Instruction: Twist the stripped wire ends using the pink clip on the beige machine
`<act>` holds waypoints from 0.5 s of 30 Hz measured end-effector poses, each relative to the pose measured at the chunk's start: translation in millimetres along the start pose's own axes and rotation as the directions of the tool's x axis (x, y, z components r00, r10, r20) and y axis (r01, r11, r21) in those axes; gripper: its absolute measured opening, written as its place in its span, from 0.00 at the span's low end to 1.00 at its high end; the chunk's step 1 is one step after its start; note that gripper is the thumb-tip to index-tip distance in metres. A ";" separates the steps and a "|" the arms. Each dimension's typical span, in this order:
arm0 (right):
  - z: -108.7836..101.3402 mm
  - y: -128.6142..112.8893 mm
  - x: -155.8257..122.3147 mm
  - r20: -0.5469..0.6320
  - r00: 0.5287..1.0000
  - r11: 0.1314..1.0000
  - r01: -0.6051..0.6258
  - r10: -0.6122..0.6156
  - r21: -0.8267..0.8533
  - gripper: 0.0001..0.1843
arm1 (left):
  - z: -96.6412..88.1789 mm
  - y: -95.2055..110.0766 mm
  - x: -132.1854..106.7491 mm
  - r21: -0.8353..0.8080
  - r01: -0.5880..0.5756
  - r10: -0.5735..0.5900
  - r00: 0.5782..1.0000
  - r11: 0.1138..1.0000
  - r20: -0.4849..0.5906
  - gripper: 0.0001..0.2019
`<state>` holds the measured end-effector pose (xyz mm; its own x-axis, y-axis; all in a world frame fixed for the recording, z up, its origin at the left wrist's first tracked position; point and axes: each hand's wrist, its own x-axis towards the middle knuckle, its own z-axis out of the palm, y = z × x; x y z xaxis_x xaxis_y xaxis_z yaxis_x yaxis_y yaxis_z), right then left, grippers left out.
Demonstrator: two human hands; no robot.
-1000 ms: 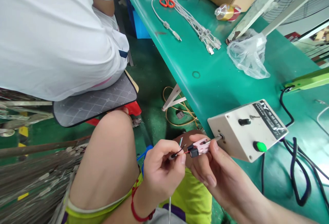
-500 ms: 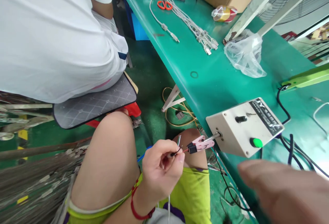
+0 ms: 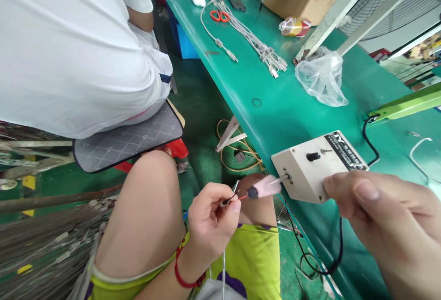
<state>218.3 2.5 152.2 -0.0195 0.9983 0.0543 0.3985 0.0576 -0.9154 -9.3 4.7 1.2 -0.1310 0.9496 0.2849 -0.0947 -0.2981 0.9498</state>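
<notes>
Loosely curled left hand (image 3: pixel 212 219), fingers (image 3: pixel 235 206) pinching thin wires (image 3: pixel 242 197); right hand (image 3: pixel 389 212) bent before white box (image 3: pixel 300 167), hold unclear.

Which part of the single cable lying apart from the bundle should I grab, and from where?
I'd pinch the cable at its plug, from above on the table edge side. That end is thicker than the cord and separate from the bundle; the far end runs in among the others, so pulling may drag them.

One control box (image 3: pixel 305 173), one pink clip (image 3: pixel 264 186)
</notes>
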 end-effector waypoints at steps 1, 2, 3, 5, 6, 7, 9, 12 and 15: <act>3.5 -1.5 -4.5 0.022 0.997 0.995 0.078 -0.077 -0.057 0.25 | -0.7 0.0 -0.7 -0.004 -0.005 0.005 1.000 1.000 -0.011 0.08; 8.6 -2.7 -8.4 0.053 0.985 0.979 0.170 -0.165 -0.111 0.24 | -1.6 0.0 -1.6 -0.010 -0.010 0.009 1.000 1.000 -0.022 0.08; 15.2 -3.4 -11.5 0.103 0.967 0.958 0.246 -0.232 -0.146 0.22 | -2.7 0.1 -2.6 -0.018 -0.014 0.013 0.999 1.000 -0.032 0.08; 32.2 -3.2 -14.9 0.266 0.930 0.945 0.297 -0.253 -0.140 0.19 | -5.3 0.3 -4.8 -0.032 -0.025 0.023 0.999 0.999 -0.043 0.09; 41.6 -2.0 -15.2 0.336 0.915 0.952 0.280 -0.226 -0.124 0.18 | -6.6 0.6 -5.7 -0.035 -0.030 0.028 0.999 0.999 -0.043 0.09; 50.8 0.0 -14.6 0.389 0.903 0.964 0.240 -0.180 -0.110 0.17 | -7.7 1.0 -6.4 -0.036 -0.038 0.036 0.999 0.999 -0.040 0.09; 66.4 6.2 -11.9 0.438 0.895 0.986 0.140 -0.084 -0.095 0.17 | -9.5 2.2 -6.9 -0.031 -0.056 0.055 0.998 0.998 -0.027 0.10; 77.6 17.8 -6.7 0.469 0.883 0.993 0.023 0.034 -0.114 0.20 | -10.7 3.3 -6.1 -0.034 -0.082 0.083 0.996 0.996 0.014 0.10; 76.9 25.8 -2.8 0.482 0.870 0.990 -0.052 0.109 -0.130 0.22 | -11.2 2.5 -5.2 -0.053 -0.092 0.094 0.995 0.994 0.046 0.10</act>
<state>158.2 1.5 97.8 -0.4152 0.8762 -0.2448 0.5151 0.0046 -0.8571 -19.9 -2.1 0.6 -0.0941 0.9207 0.3787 -0.1346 -0.3887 0.9115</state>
